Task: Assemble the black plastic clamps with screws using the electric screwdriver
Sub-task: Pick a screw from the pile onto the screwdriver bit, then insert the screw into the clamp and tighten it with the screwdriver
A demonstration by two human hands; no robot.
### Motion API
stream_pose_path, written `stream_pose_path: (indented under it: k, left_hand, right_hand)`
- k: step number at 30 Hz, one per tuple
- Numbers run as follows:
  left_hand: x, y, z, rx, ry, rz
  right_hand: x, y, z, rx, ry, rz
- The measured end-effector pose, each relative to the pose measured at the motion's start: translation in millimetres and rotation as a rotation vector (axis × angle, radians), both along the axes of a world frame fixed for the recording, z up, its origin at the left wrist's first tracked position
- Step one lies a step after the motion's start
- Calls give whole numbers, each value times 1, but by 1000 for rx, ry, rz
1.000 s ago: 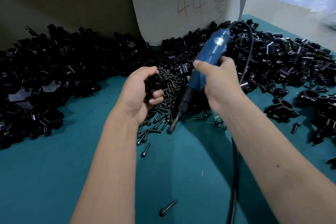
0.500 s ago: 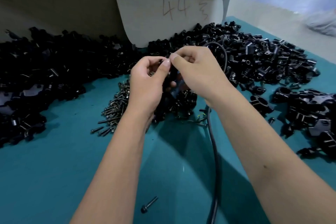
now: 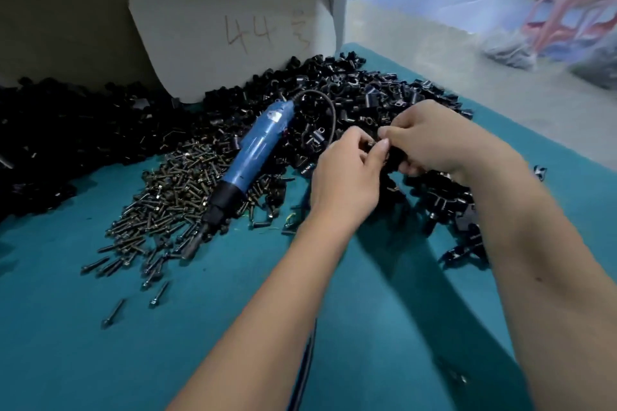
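Both hands meet above the pile of black clamp parts at centre right. My left hand [image 3: 350, 173] and my right hand [image 3: 430, 140] together hold a black plastic clamp [image 3: 395, 157], fingers curled round it, thumbs pinching at its top. The clamp is mostly hidden by the fingers. The blue electric screwdriver [image 3: 257, 150] lies untouched on the heap of dark screws [image 3: 167, 207], tip pointing toward me and to the left. Its black cable [image 3: 329, 110] loops off its rear end.
Heaps of black clamp parts [image 3: 83, 130] line the back and right of the teal table [image 3: 100, 360]. A white board marked 44 [image 3: 233, 27] leans at the back. Loose screws [image 3: 113, 312] lie at front left. The table's right edge drops to the floor.
One second ago my right hand held the screwdriver over the screws; now the tool lies on the screw heap and both hands hold a clamp. The view has swung right.
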State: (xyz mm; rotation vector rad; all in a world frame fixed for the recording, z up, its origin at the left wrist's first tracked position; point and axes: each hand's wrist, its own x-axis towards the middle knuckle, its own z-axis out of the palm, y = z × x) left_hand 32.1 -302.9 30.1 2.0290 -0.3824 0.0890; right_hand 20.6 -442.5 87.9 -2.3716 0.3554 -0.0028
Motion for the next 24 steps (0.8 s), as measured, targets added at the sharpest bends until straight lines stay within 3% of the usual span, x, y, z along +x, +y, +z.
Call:
stream_pose_path:
  k: [3, 7, 12, 15, 19, 24]
  left_hand:
    - [-8, -31, -8, 152, 113, 43]
    - [-22, -62, -13, 52, 287, 123]
    - [-7, -44, -1, 194, 168, 45]
    - [4, -12, 4, 282, 53, 123]
    - [16, 23, 6, 282, 42, 242]
    - [18, 47, -1, 208, 69, 317]
  right_hand:
    - [-1, -18, -4, -166, 40, -64]
    - [2, -21, -4, -314, 15, -77]
    - [7, -10, -5, -324, -61, -43]
    - [13, 13, -5, -270, -102, 24]
    - [31, 54, -20, -325, -58, 95]
    - [43, 84, -39, -456, -10, -17]
